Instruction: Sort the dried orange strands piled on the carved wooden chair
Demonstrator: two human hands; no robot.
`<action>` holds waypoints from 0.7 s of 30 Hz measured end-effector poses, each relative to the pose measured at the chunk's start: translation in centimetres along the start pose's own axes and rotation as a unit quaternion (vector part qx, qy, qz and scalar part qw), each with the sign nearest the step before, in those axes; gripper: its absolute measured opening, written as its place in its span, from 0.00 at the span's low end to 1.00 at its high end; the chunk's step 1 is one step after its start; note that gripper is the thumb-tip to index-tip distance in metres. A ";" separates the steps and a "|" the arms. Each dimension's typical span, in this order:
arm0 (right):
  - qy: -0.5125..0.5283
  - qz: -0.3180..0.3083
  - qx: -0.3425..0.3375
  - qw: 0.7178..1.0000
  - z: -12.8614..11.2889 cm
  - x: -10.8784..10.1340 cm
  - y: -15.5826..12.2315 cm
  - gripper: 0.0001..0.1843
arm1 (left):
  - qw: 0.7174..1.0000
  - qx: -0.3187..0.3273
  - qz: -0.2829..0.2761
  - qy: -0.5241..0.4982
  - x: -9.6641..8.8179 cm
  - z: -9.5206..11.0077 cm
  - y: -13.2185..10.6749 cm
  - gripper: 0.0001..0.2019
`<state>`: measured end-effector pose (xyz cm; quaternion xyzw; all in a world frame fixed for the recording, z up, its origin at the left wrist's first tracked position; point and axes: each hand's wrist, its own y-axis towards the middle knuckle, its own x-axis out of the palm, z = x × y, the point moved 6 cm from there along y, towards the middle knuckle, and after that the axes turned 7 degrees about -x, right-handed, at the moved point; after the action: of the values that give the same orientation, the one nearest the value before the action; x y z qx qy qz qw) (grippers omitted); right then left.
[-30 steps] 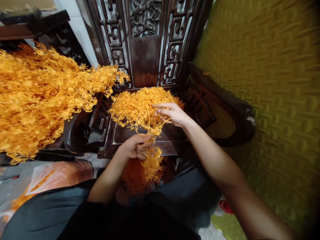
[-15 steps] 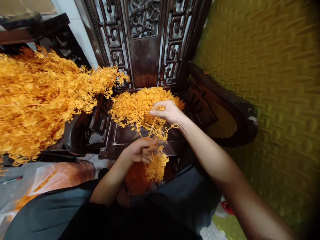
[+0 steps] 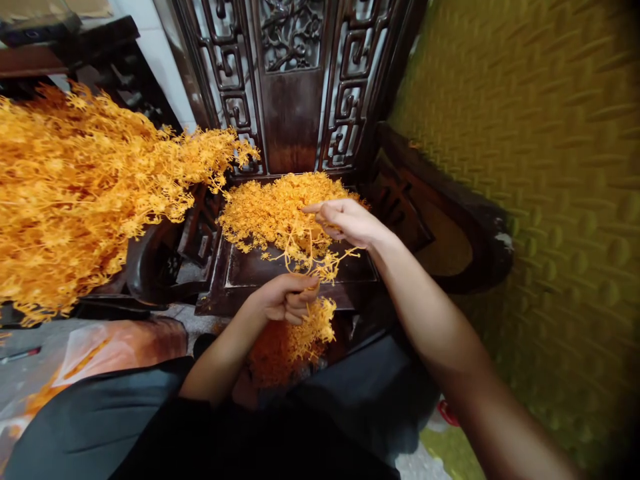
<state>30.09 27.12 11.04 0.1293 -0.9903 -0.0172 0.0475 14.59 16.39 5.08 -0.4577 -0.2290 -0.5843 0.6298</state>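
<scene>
My left hand [image 3: 290, 298] is closed, thumb and forefinger pinching an orange sprig [image 3: 327, 267]. The sprig has thin branching stems that fan out above the fist, and a frilly orange clump [image 3: 315, 327] hangs below it. Above the sprig is my right hand [image 3: 347, 220], its forefinger stretched out and the other fingers loosely bent, apart from the left hand. Just behind the right hand lies a pile of small frilly orange pieces [image 3: 270, 210] on the dark wooden chair seat [image 3: 250, 267].
A large heap of orange sprigs [image 3: 85, 193] rises at the left. The carved chair back [image 3: 293, 120] stands ahead, with a curved armrest [image 3: 493, 233] to the right. Beyond that is a yellow-green textured surface [image 3: 550, 167]. A translucent plastic bag [image 3: 125, 347] lies at lower left.
My right hand has loosened from a pinch, its forefinger now stretched out, and has shifted slightly right. The left hand keeps hold of the sprig, whose upper stems have shifted.
</scene>
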 end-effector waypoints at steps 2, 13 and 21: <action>-0.034 -0.066 0.028 0.997 0.9 1.3 -0.1 0.35 | 1.000 -0.008 0.003 0.000 0.2 -0.2 0.3 0.24; 0.037 0.243 -0.085 0.966 1.4 0.8 1.2 0.32 | 0.997 0.072 0.025 -0.019 -0.6 2.2 -0.9 0.21; 0.000 0.279 -0.082 0.957 2.6 0.0 1.4 0.37 | 0.996 0.086 0.039 0.000 -0.9 3.5 -0.9 0.22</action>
<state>29.46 28.50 8.57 -0.1564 -0.9822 -0.0840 0.0611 14.43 19.93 6.24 -0.4108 -0.2599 -0.5373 0.6892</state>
